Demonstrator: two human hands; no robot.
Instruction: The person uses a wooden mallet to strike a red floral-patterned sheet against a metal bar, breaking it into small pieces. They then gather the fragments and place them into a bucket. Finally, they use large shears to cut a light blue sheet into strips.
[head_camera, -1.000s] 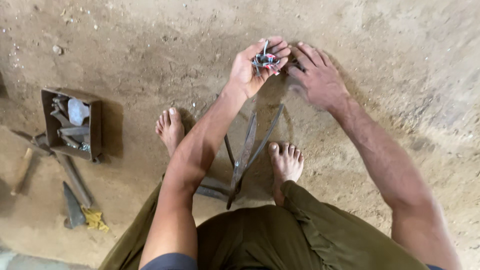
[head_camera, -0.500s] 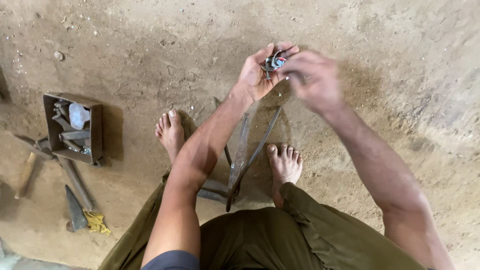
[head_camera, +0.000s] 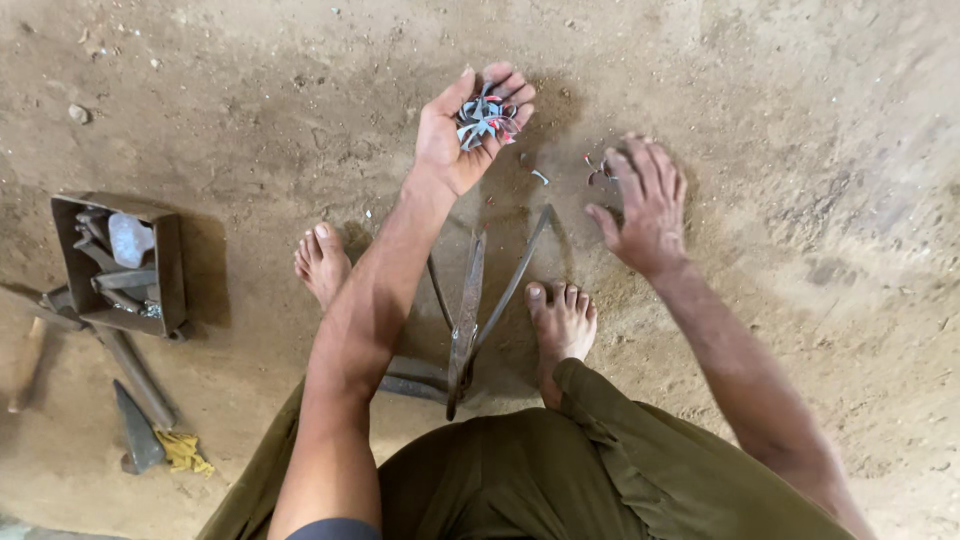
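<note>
Half a second ago both hands met over the small bundle; since then the right hand (head_camera: 645, 205) has dropped away and spread open, palm down, fingers splayed just above the dirt floor (head_camera: 820, 120), while the left hand (head_camera: 470, 125) has turned palm up and keeps the bundle alone. That left hand is cupped, fingers loosely curled around a cluster of small metal clips (head_camera: 487, 115), grey with touches of red and blue; how many pieces are in the cluster cannot be counted. Just beyond the right hand's fingertips lie a few loose clips (head_camera: 598, 170) on the floor, partly hidden by the fingers, and one more small piece (head_camera: 540, 177) lies between the two hands. Nearer the body than the hands, a long pair of metal shears (head_camera: 470, 310) lies with its two blades spread; its lower end is hidden by the olive trousers (head_camera: 520, 480). Two bare feet flank it. Well off to the left hand's side sits one open metal box (head_camera: 170, 260) of tools, whose contents are hard to tell apart, with one hammer (head_camera: 130, 365), one wedge (head_camera: 135, 430) and one yellow rag (head_camera: 185, 452) near it.
</note>
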